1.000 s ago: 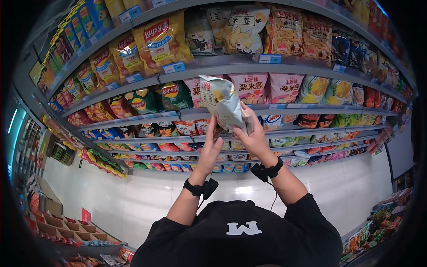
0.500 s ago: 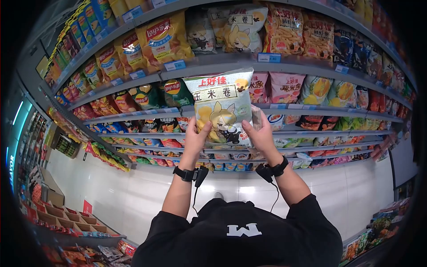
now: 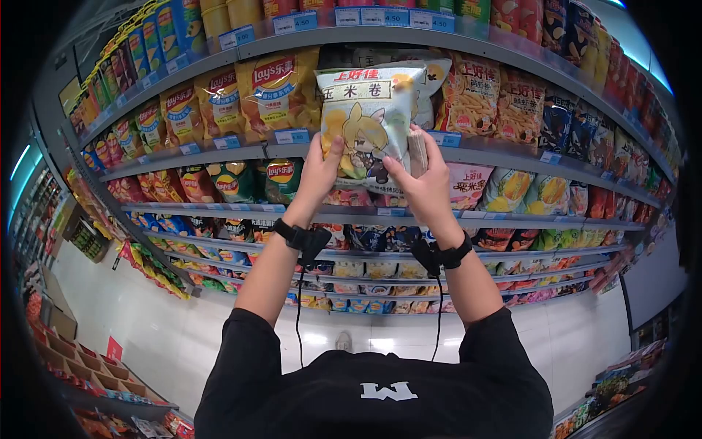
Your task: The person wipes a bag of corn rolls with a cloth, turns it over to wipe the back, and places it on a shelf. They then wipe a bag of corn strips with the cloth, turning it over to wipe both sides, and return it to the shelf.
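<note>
At left on the shelf (image 3: 490,156) sits a Lay's bag (image 3: 278,91). Before the shelf, the left hand (image 3: 320,172) clasps one side of the pale bag (image 3: 365,128); the right hand (image 3: 426,181) clasps the other, plus something tan (image 3: 417,152), unclear to me. Orange bags (image 3: 521,110) stand right on the shelf.

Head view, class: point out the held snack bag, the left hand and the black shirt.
Snack bag (image 3: 364,123): head view, middle of its printed front.
Left hand (image 3: 320,168): head view, middle of the hand.
Black shirt (image 3: 373,418): head view, plain cloth, low in the picture.
</note>
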The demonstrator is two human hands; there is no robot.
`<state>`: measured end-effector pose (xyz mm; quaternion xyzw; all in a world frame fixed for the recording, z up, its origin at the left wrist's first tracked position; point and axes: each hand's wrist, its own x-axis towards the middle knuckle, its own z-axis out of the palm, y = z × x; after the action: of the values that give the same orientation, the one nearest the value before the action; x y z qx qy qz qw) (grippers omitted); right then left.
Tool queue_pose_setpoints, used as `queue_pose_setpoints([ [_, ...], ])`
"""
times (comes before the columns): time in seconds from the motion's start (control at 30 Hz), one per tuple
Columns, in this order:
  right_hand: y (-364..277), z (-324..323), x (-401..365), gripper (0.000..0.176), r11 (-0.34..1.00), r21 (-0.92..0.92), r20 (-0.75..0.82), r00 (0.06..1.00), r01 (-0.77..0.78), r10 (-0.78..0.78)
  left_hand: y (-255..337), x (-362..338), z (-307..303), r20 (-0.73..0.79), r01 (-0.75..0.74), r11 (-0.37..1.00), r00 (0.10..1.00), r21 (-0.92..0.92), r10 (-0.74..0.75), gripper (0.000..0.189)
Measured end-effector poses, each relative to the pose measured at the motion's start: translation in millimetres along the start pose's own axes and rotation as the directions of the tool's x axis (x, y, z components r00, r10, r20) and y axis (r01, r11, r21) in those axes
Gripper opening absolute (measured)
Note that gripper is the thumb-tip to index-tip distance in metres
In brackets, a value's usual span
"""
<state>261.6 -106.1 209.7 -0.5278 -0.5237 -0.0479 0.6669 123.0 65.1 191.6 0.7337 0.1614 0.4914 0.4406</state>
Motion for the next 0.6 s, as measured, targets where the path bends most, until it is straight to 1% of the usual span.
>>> queue_pose_setpoints([
  [0.03,0,4,10,0.069,0.999,0.029,-0.038,0.999,0.024,-0.023,1,14,-1,0.011,-0.031,0.999,0.999,-0.012,0.031,0.068],
  [0.07,-3,6,19,0.067,1.0,0.031,-0.043,0.999,0.004,-0.003,2,28,-3,0.012,-0.028,0.999,1.0,0.033,0.027,0.068],
  [0.1,-7,7,27,0.067,1.0,0.025,-0.042,0.999,0.004,-0.003,1,41,-5,0.013,-0.027,0.999,1.0,0.028,0.027,0.068],
  [0.17,-9,12,45,0.067,0.994,-0.104,-0.051,0.998,0.014,-0.019,-1,65,-6,0.11,-0.079,0.991,0.99,-0.112,0.091,0.07],
  [0.2,-5,17,54,0.065,0.989,-0.148,-0.087,0.995,0.032,-0.045,0,72,-5,0.089,-0.051,0.993,0.994,-0.111,0.061,0.069],
  [0.23,-3,21,62,0.065,0.988,-0.15,-0.092,0.995,0.031,-0.046,2,82,-8,0.094,-0.053,0.992,0.994,-0.113,0.064,0.069],
  [0.3,1,27,76,0.063,0.985,-0.167,-0.095,0.993,0.047,-0.064,3,102,-12,0.068,0.09,0.988,0.993,0.127,-0.099,0.067],
  [0.33,5,30,81,0.061,0.975,-0.209,-0.114,0.988,0.081,-0.107,-2,110,-8,0.046,-0.103,0.994,0.994,-0.02,0.104,0.065],
  [0.37,7,32,84,0.061,0.974,-0.214,-0.116,0.988,0.077,-0.104,-6,118,-9,0.05,-0.101,0.995,0.994,-0.025,0.102,0.065],
  [0.43,6,37,91,0.058,0.979,-0.185,-0.137,0.984,0.085,-0.112,0,130,-14,0.142,-0.1,0.994,0.984,-0.05,0.106,0.065],
  [0.47,6,39,95,0.058,0.968,-0.226,-0.141,0.98,0.108,-0.142,2,134,-17,0.17,-0.089,0.996,0.981,-0.024,0.092,0.06],
  [0.5,10,40,100,0.058,0.968,-0.229,-0.143,0.98,0.106,-0.141,-2,136,-18,0.174,-0.089,0.996,0.98,-0.026,0.092,0.06],
  [0.57,20,43,107,0.059,0.905,-0.394,-0.092,0.972,0.162,-0.215,-9,140,-18,0.249,-0.07,0.956,0.958,-0.286,0.145,0.055],
  [0.6,23,46,107,0.059,0.903,-0.398,-0.101,0.971,0.159,-0.215,-13,140,-18,0.258,-0.071,0.955,0.955,-0.288,0.149,0.055],
])
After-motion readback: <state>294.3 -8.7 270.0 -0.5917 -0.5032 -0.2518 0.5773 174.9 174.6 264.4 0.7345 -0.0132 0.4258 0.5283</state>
